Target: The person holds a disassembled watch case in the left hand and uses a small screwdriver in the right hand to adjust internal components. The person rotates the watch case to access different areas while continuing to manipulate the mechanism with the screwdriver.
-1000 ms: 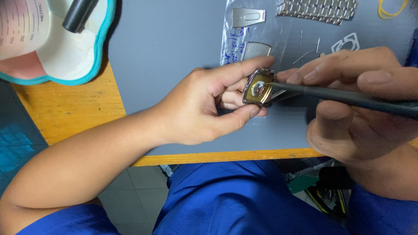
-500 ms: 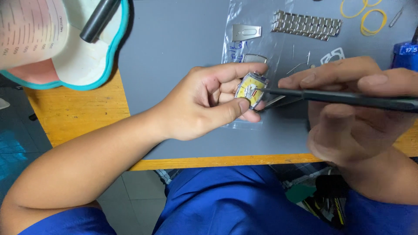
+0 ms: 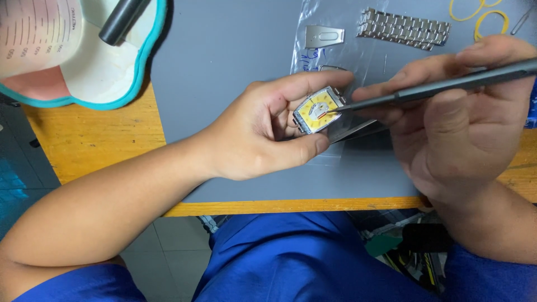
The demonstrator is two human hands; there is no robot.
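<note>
Watch case [image 3: 318, 110] w/ yellow dial & silver rim, dark grey tool [image 3: 442, 85], grey mat [image 3: 235, 56] on orange-brown wood worktop [image 3: 89, 140], silver link bracelet [image 3: 404, 27], yellow rubber bands [image 3: 485, 15], white bowl [image 3: 100, 67] w/ teal edge, blue clothing [image 3: 279, 263].

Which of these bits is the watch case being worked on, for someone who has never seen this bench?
Start at the grey mat on the wooden table. Above its front edge, the left hand pinches a small rectangular watch case. Unlike the loose metal bracelet behind, it has a yellow dial.
</note>
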